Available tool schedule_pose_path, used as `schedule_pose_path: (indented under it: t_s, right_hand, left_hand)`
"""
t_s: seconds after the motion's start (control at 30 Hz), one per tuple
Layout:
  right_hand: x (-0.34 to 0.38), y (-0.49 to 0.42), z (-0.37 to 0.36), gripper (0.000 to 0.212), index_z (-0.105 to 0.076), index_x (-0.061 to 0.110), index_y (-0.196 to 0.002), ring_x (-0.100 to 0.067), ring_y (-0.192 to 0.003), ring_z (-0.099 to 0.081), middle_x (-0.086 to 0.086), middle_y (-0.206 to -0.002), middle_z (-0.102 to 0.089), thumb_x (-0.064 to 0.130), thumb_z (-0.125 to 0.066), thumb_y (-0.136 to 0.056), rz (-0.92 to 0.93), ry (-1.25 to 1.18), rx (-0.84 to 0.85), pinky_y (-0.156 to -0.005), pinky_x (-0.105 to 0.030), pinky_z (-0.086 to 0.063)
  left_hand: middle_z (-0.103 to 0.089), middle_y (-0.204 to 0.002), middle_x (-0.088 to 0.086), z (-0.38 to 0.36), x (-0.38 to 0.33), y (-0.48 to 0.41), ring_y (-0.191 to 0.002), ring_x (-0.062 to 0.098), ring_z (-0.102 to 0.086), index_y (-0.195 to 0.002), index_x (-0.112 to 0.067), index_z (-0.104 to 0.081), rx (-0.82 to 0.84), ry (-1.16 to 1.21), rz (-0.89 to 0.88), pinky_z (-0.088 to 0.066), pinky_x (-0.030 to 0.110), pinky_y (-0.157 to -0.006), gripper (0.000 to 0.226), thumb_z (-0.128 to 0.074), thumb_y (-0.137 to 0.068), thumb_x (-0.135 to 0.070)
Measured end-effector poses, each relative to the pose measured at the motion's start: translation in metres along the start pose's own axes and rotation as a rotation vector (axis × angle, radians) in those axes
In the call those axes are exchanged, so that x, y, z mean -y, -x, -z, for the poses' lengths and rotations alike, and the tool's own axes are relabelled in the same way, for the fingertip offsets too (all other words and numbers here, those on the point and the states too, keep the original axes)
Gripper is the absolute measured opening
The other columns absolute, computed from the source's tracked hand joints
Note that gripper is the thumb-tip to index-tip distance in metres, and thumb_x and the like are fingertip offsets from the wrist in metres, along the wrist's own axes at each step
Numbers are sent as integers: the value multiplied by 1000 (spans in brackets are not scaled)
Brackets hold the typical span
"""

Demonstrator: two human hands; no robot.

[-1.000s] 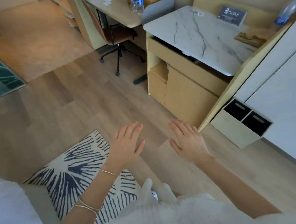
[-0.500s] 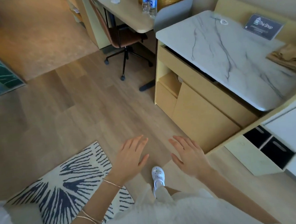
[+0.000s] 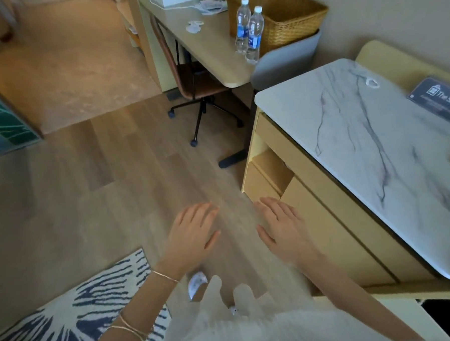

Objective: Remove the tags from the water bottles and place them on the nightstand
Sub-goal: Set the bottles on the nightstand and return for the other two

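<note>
Two clear water bottles with blue labels stand side by side at the right end of a beige desk: the left bottle and the right bottle. I cannot make out tags on them at this distance. My left hand and my right hand hover palm-down over the wooden floor, fingers spread and holding nothing, far below the bottles. A marble-topped cabinet stands to the right of my hands.
A wicker basket sits behind the bottles. A brown swivel chair is tucked under the desk. A dark sign and a small white ring lie on the marble top. A patterned rug covers the floor lower left.
I have walked forward toward the desk; the bottles and basket have come fully into view and the cabinet is closer. Both hands stay spread with nothing in them.
</note>
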State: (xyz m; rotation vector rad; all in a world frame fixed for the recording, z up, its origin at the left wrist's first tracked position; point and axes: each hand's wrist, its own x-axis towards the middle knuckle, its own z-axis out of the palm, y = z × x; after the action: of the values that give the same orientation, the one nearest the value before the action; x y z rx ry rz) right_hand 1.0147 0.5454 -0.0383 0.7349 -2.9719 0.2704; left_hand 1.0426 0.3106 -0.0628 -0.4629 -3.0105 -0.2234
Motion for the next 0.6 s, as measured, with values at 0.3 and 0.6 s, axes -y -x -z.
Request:
schedule_pose_path:
  t_s: [0.3, 0.6]
  right_hand:
    - [-11, -103, -43, 42, -60, 20, -115, -21, -109, -60, -1, -118, -63, 41, -38, -85, -47, 8, 86, -88, -34, -48]
    - [-10, -272, -33, 44, -53, 19, -127, -23, -117, -55, -2, -128, -57, 37, -53, -87, -180, 41, 40, -91, -38, -47]
  left_hand:
    - [-61, -120, 8, -20, 89, -89, -104, 28, -59, -121, -13, -59, -44, -36, -116, -35, 36, -91, 47, -43, -86, -39]
    - [-56, -125, 8, 16, 203, -234, -114, 27, -52, -128, -14, -52, -37, -76, -204, -38, 38, -95, 49, -44, -88, -41]
